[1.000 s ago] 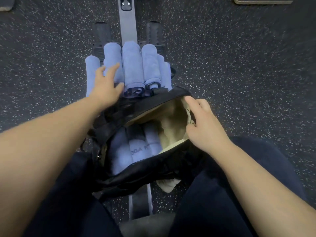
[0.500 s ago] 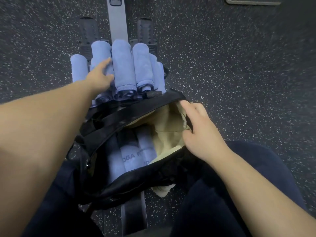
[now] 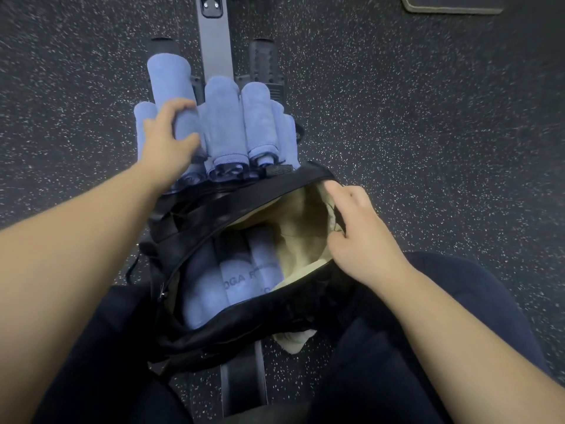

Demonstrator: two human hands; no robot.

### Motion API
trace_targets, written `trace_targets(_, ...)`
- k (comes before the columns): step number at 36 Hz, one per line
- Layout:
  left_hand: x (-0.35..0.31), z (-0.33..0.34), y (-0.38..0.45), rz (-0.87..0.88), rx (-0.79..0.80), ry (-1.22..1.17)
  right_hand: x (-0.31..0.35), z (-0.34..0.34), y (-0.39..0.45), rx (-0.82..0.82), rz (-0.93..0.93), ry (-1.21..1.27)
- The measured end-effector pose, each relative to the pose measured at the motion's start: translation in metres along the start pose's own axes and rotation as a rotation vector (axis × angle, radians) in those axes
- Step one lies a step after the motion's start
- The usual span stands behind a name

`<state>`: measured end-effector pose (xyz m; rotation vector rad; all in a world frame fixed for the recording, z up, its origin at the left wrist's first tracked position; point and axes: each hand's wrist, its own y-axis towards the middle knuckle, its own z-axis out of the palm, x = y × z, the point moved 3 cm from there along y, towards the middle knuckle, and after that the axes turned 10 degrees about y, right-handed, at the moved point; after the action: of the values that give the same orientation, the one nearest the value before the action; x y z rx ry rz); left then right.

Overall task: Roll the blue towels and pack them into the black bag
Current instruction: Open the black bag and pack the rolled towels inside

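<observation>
I log: left hand [image 3: 169,139] grips one rolled blue towel [image 3: 174,93] at 11 o'clock of the black bag [image 3: 244,325]; right hand [image 3: 360,237] pinches the bag's 3 o'clock rim.

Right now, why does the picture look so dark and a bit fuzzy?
Head view: dim, bluish light, so the black bag loses detail; the left hand gripping a rolled towel looks slightly smeared; the wide lens swells both forearms at the edges.
</observation>
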<state>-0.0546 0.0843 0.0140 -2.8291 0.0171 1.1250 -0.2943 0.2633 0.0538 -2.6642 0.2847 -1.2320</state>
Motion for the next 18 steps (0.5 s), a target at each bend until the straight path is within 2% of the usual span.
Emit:
trace_targets(3,-0.005,-0.014,-0.017,0.082,-0.045,-0.059,0.001,0.0,0.0,0.0,-0.003,-0.001)
trace_targets(7,-0.003,-0.032,-0.037,0.09,-0.049,-0.163,0.002,0.001,-0.001,-0.008,0.001,-0.019)
trace_targets(18,-0.025,-0.062,-0.122,0.156,0.16,-0.61,0.003,0.004,-0.006,-0.02,-0.002,-0.08)
